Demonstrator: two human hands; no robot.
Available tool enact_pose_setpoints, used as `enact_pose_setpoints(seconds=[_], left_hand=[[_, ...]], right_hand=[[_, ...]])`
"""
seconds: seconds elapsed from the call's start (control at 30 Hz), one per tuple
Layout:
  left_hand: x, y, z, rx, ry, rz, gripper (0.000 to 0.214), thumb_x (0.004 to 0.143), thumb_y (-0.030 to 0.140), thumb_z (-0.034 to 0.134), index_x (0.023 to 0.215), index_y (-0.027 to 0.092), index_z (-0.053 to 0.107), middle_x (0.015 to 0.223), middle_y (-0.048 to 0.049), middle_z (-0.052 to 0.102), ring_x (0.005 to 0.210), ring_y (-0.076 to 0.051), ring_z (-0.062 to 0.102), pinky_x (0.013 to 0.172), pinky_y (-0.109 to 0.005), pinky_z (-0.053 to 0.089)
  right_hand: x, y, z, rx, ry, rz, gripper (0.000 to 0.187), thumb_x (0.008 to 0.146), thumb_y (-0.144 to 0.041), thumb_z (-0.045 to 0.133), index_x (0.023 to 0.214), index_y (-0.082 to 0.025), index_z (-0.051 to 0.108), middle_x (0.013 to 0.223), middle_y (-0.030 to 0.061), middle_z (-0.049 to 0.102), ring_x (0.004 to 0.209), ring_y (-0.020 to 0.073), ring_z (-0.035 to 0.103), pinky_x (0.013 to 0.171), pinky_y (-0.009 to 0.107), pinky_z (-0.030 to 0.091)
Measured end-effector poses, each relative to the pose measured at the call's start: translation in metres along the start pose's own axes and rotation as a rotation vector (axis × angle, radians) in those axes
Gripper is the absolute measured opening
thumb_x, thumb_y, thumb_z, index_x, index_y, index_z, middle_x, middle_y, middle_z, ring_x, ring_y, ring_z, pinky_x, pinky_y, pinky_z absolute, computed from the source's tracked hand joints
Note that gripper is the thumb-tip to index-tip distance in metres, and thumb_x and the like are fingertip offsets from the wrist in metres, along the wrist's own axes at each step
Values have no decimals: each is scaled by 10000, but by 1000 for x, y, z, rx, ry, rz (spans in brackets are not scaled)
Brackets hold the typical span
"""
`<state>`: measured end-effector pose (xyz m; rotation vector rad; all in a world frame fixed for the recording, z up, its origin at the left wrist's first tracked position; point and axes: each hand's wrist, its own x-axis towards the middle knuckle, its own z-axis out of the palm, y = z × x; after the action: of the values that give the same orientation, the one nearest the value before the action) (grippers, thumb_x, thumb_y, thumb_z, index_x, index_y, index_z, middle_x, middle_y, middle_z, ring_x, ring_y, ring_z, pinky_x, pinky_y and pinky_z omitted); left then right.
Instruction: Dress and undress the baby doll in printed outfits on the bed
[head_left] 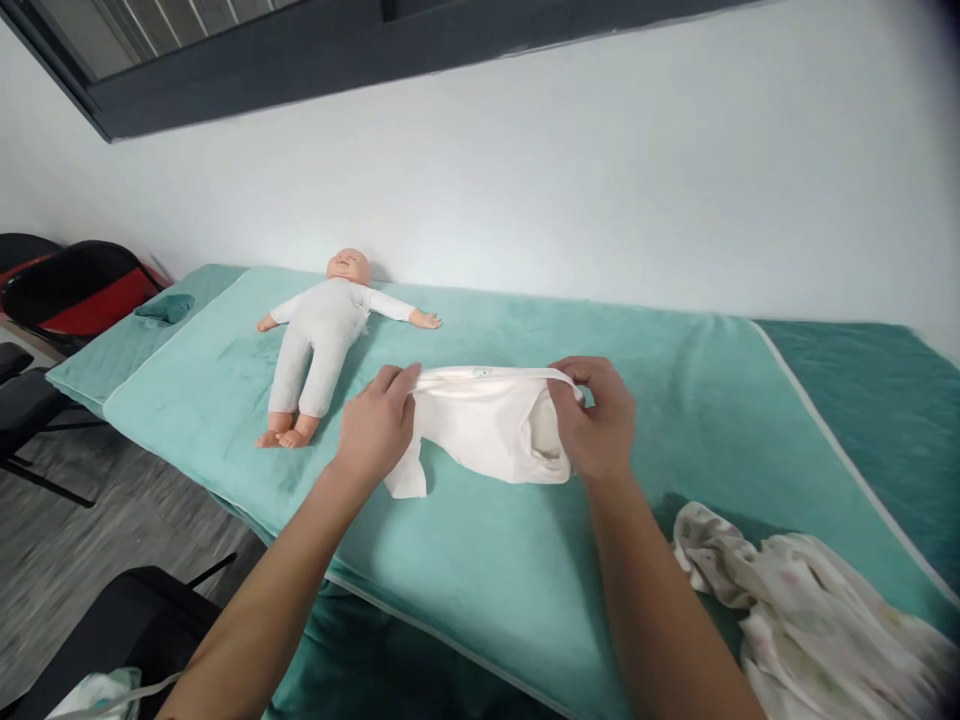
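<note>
A small white baby garment [472, 425] is stretched between my two hands above the green bed. My left hand [377, 422] is closed on its left end, thumb and fingers pinching the top edge. The right end is pinched by my right hand [598, 418], close to a round opening in the fabric. A narrow strip of the cloth hangs down beside my left hand. Farther back and to the left, a baby doll [328, 320] in white clothing lies on its back, arms spread, apart from both hands.
A green padded cover [675, 370] spreads over the bed along the white wall. Crumpled patterned cloth [825, 600] lies at the lower right. Black-and-red chairs [82, 290] stand at the far left, and a black seat [127, 620] is at the lower left.
</note>
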<state>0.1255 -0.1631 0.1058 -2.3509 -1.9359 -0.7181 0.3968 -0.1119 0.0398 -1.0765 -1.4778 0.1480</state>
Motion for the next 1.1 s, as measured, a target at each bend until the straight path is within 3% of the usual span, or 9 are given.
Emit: enact_pose_setpoints(seconds=[0.13, 0.27, 0.37, 0.53, 0.63, 0.8, 0.93, 1.03, 1.1], left_hand=[[6, 9, -2, -365, 293, 54, 402, 995, 131, 443, 1337, 192, 645, 1229, -78, 714, 1109, -194, 693, 950, -337, 571], [10, 26, -18, -612, 418, -16, 296, 989, 166, 477, 1190, 214, 689, 1149, -30, 743, 1081, -165, 690, 953, -299, 564], [11, 31, -27, -633, 354, -73, 249, 957, 195, 535, 1132, 226, 709, 1094, -10, 752, 1017, -157, 693, 873, -266, 558], [6, 20, -25, -415, 33, 37, 294, 843, 188, 658, 1126, 223, 732, 1048, -7, 765, 938, -176, 693, 794, -279, 513], [-3, 17, -31, -410, 115, 12, 220, 861, 155, 586, 1017, 209, 732, 968, 3, 765, 889, -159, 691, 780, -269, 505], [-8, 20, -58, -434, 302, -161, 137, 853, 187, 645, 944, 230, 738, 805, 44, 717, 711, -123, 603, 645, -235, 460], [22, 13, -45, -403, 266, -246, 130, 878, 262, 679, 988, 225, 740, 865, 2, 736, 811, -188, 661, 733, -305, 527], [41, 3, 0, -248, 175, -255, 285, 873, 211, 671, 1155, 185, 705, 1106, -93, 750, 1053, -297, 695, 946, -461, 559], [37, -2, 39, -143, 117, -125, 398, 906, 207, 655, 1300, 151, 650, 1389, -170, 645, 1301, -349, 609, 1104, -524, 508]], right_hand=[[1, -1, -4, 86, 108, -41, 111, 847, -190, 643, 850, -218, 535, 1048, 33, 699, 959, 216, 692, 870, 386, 534], [6, -5, -16, 26, 289, -171, 224, 764, -136, 668, 846, -230, 482, 1049, 34, 667, 934, 225, 676, 835, 394, 542], [11, -5, -22, 121, 394, -99, 255, 726, -119, 617, 899, -243, 476, 1005, 29, 671, 923, 220, 660, 796, 365, 530], [20, -3, -35, 328, 422, 170, 286, 716, -167, 630, 997, -215, 604, 822, -19, 643, 696, 177, 625, 668, 300, 494], [23, -14, -53, 310, 384, 76, 317, 690, -168, 652, 1001, -190, 706, 798, 3, 649, 662, 174, 605, 621, 288, 466], [26, -34, -78, 24, 661, -129, 233, 792, -214, 719, 1023, -216, 753, 909, 43, 632, 700, 180, 605, 643, 318, 475], [26, -24, -75, -304, 274, -17, 294, 860, -321, 677, 1125, -216, 747, 1009, 94, 672, 845, 263, 661, 743, 402, 542], [23, -22, -64, -287, -117, 39, 382, 888, -424, 665, 1197, -206, 718, 1225, 134, 683, 1128, 341, 666, 985, 534, 562], [17, -30, -59, -128, -300, 24, 421, 955, -459, 653, 1315, -243, 670, 1352, 124, 654, 1272, 332, 627, 1086, 545, 539]])
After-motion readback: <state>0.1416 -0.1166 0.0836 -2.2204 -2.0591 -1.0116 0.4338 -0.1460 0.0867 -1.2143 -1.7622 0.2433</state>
